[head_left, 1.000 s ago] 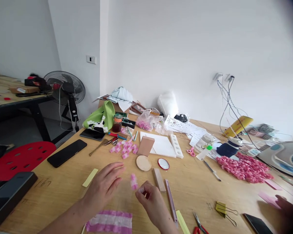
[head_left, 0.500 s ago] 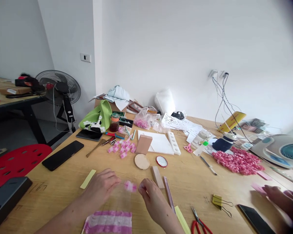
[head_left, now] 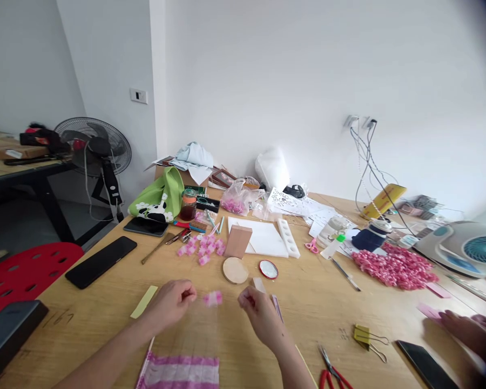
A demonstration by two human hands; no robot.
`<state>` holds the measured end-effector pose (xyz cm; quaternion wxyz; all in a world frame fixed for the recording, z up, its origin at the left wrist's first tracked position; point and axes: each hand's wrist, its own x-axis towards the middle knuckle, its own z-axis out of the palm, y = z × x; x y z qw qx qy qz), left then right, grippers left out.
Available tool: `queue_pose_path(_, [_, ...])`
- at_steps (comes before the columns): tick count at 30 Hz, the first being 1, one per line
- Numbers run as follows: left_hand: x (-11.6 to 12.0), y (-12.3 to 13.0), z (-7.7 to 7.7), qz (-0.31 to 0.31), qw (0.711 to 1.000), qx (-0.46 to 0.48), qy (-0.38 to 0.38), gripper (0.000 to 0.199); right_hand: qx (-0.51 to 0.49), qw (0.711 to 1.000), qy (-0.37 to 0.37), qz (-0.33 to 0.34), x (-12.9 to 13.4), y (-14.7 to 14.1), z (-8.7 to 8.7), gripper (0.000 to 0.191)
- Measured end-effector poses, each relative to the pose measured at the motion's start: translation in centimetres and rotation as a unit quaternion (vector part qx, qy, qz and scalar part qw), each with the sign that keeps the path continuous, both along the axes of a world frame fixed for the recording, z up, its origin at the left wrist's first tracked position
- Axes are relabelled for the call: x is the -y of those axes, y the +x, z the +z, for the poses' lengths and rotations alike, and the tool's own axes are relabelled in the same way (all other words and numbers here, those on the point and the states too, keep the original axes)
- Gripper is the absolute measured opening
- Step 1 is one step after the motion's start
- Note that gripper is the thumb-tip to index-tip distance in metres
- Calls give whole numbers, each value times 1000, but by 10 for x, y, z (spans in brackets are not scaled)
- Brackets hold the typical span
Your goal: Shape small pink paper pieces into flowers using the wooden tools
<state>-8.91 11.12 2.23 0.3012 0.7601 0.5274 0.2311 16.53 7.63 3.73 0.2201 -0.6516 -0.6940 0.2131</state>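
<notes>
A small gathered pink-and-white piece of fabric [head_left: 213, 298] sits between my two hands, seemingly touching neither. My left hand [head_left: 174, 303] is closed in a pinch just left of it. On the other side my right hand [head_left: 260, 313] is also closed, thumb against fingers. Whatever the fingertips hold, perhaps a fine thread, is too small to make out. Nearer to me lies a sheer fabric strip with pink and white bands [head_left: 182, 373], and a thin white stick [head_left: 146, 361] runs along its left edge.
Ahead are a round wooden disc [head_left: 235, 270], a red-rimmed lid [head_left: 268, 269], an upright wooden block [head_left: 238, 241] and several pink fabric pieces [head_left: 204, 249]. Red-handled pliers [head_left: 330, 370] and a yellow binder clip [head_left: 362, 336] lie right. Another person's hand [head_left: 459, 324] rests at far right.
My hands have drawn farther apart and moved slightly away from me. The small pink-and-white piece has shifted a little up and left in view.
</notes>
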Motion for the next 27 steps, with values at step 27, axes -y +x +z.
queue_pose_path(27, [-70,34,-32,27,989,-117,-88,24,247,968,28,-33,-28,-14,-28,48])
